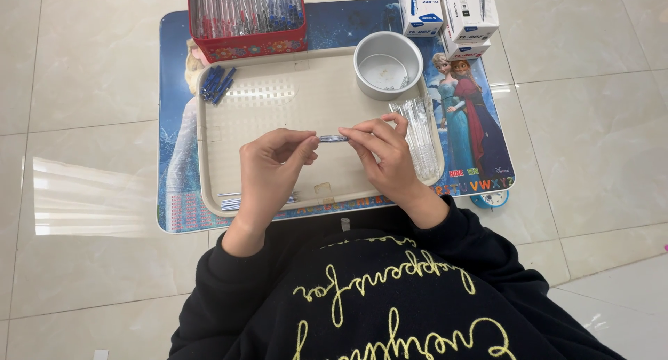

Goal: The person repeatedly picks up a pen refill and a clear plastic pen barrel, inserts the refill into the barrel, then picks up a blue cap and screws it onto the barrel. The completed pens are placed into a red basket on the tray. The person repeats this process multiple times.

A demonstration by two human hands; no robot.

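Fig. Pen assembly at a floor workstation, head view, listed largest to smallest.

A printed cartoon mat (174,123) is lying on the tiled floor, w/ a beige tray (278,123) sitting on top of it. At the far edge a red box (247,41) is holding many finished-looking pens; to the far right, white cartons (452,12) are standing just beside a round metal tin (387,64). A bundle of clear barrels (417,134) is lying along the tray's right rim, blue caps (217,83) are piled in the far left corner, and thin refills (233,201) are resting at the near left rim.

The left hand (268,172) and right hand (383,154) are meeting over the tray's centre, each pinching one end of a slim pen piece (332,138) between thumb and fingers (both closed on it, held level, clear of the tray).

Step in hand, by judgement: the two parts are being pushed or twisted together. Whether they are already fully seated is too small to tell. The next move is calling for a straight axial push w/ steady fingertip grip, keeping both ends aligned so nothing is bending.
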